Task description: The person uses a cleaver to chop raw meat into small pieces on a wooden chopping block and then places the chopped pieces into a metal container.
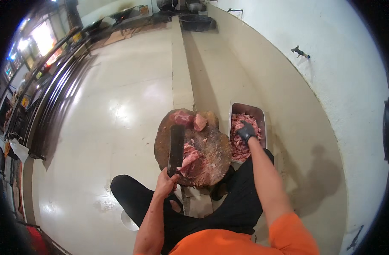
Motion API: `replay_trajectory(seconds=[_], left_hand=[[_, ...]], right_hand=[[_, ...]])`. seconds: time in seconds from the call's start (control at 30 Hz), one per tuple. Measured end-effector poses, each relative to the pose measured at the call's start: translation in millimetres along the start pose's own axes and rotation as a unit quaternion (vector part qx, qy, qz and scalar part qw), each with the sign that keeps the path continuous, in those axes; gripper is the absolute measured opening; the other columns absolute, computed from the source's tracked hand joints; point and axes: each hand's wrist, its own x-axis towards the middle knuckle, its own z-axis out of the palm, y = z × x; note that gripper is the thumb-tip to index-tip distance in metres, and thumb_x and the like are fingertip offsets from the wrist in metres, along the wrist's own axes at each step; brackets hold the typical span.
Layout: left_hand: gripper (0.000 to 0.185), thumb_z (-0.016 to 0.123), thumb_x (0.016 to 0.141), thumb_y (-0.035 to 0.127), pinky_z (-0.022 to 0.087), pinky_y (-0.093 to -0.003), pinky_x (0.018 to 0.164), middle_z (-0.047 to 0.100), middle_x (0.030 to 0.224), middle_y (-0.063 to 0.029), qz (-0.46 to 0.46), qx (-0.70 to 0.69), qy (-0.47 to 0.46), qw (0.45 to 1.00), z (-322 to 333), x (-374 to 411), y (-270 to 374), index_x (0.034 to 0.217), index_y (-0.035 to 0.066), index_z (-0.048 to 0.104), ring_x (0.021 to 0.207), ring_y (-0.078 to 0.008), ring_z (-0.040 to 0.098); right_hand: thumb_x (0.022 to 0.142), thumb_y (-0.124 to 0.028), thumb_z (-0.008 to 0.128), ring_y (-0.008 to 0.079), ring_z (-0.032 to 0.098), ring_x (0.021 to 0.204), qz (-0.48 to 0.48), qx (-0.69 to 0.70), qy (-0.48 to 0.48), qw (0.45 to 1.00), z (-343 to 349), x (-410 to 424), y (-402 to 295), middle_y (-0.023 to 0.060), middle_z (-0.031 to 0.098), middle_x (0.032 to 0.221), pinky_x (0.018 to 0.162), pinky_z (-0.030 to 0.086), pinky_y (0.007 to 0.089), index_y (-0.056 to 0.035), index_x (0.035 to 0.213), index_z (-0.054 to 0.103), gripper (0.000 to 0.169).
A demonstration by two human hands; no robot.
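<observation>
My bare left hand [166, 184] grips the handle of a cleaver [177, 142]. Its broad dark blade points away from me over the left part of a round wooden chopping block [216, 153]. Beside the blade lies a strip of raw meat [190, 159], partly hidden by it. Two larger raw chunks, a red piece [182, 118] and a paler piece [200, 122], rest at the block's far edge. In a black glove, my right hand [246, 130] is over the chopped meat [240, 149] in a steel tray [250, 109], fingers spread; its underside is hidden.
A low tiled ledge [182, 70] runs away from the block. Along the right stands a white wall with a tap [299, 52]. A black tub [196, 23] sits at the far end. Metal racking [54, 79] lines the left. A white bowl [128, 220] lies by my left knee.
</observation>
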Motion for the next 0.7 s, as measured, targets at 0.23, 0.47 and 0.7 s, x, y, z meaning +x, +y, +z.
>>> replay_trajectory(seconds=[0.23,0.47,0.7], left_hand=[[0.015,0.059,0.089,0.009,0.039,-0.029,0.038,0.05,0.058,-0.0028,0.015,0.027,0.026,0.999,-11.4,0.9,-6.0,0.095,0.001,0.049,0.042,-0.0121,0.048],[0.022,0.062,0.091,0.019,0.042,-0.0288,0.041,0.054,0.06,-0.0041,0.072,0.101,0.143,0.982,-13.7,-7.9,7.4,0.093,0.001,0.05,0.044,-0.0122,0.052],[0.022,0.061,0.091,0.018,0.042,-0.0303,0.041,0.054,0.059,-0.0058,0.089,0.07,0.137,0.984,-19.4,-2.3,-5.7,0.092,0.0,0.05,0.045,-0.0139,0.054]], right_hand=[[0.073,-0.018,0.065,0.0309,0.061,0.111,0.004,-0.121,-0.019,0.992,11.9,37.2,9.7,0.0193,0.062,0.121,0.097,0.045,0.0396,-0.0054,0.129,0.055,0.058],[0.077,-0.015,0.064,0.0342,0.055,0.115,-0.29,0.133,-0.236,0.918,165.9,-79.9,-54.4,0.0168,0.058,0.125,0.098,0.044,0.0407,-0.014,0.122,0.059,0.045],[0.083,-0.016,0.057,0.0369,0.056,0.11,-0.266,0.033,-0.146,0.952,168.3,-111.9,-55.8,0.0222,0.058,0.116,0.093,0.045,0.0401,-0.0057,0.11,0.062,0.029]])
